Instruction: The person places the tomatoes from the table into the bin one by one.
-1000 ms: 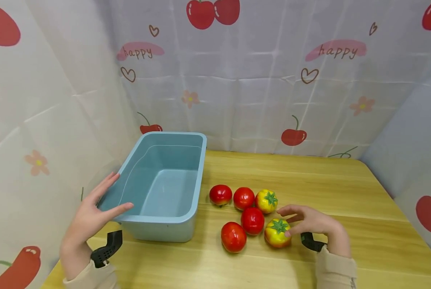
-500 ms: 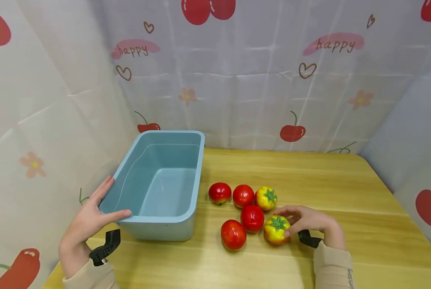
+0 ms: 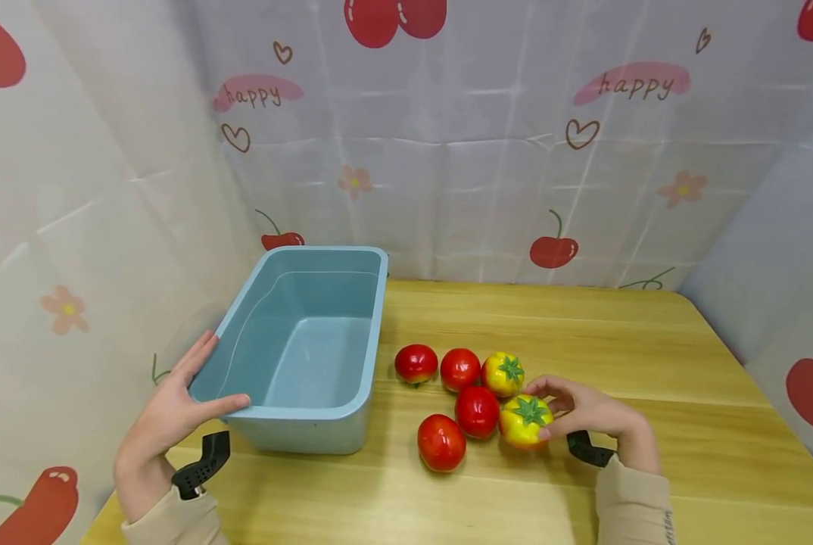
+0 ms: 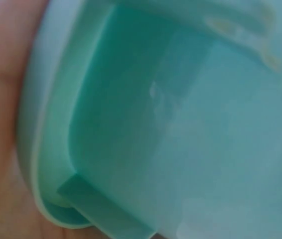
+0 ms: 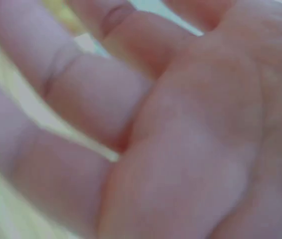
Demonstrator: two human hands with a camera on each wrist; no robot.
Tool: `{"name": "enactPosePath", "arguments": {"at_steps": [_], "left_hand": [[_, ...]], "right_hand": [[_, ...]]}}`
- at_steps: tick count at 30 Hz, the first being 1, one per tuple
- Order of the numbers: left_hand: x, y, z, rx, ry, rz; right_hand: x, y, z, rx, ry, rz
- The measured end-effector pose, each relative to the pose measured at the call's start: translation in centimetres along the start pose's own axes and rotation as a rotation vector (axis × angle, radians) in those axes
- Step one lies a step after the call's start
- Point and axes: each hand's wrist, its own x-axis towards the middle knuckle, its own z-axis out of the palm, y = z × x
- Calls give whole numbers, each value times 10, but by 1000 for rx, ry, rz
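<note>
My left hand (image 3: 168, 405) rests at the near left corner of a light blue plastic bin (image 3: 314, 413), fingers stretched along the outside of its left rim and thumb lying on the front rim. In the left wrist view, the palm (image 4: 1, 149) lies right against the bin's rounded edge (image 4: 56, 144). My right hand (image 3: 587, 409) pinches a yellow tomato (image 3: 524, 424) with a green leafy top between thumb and fingers. Curled fingers (image 5: 86, 94) fill the right wrist view and mostly hide the tomato there.
Close beside the held tomato lies a red tomato (image 3: 477, 412). Another red one (image 3: 441, 443) is nearer, and further back are two more red ones (image 3: 416, 364) (image 3: 460, 369) and a second yellow tomato (image 3: 503, 374). A printed curtain (image 3: 447, 189) surrounds the wooden table (image 3: 618, 341).
My right fingers have closed round the nearer yellow tomato, which has risen slightly. My left hand has settled onto the bin's rim. The other tomatoes stay put.
</note>
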Motion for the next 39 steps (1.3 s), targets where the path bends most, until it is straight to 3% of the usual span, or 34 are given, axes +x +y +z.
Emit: {"name": "enactPosePath", "arguments": {"at_steps": [9,15,26,39], "left_hand": [[1,-1,0,10,2,3],[-1,0,-1,16,7,-4],[0,1,0,14,10,-3],[0,2,1,13,13,-24]], "right_hand": [[2,-25,5,34,122,-106],[15,-35,13,49,191,-190],[64,-79,47,122,393,-243],[123,-133,101,216,463,-294]]}}
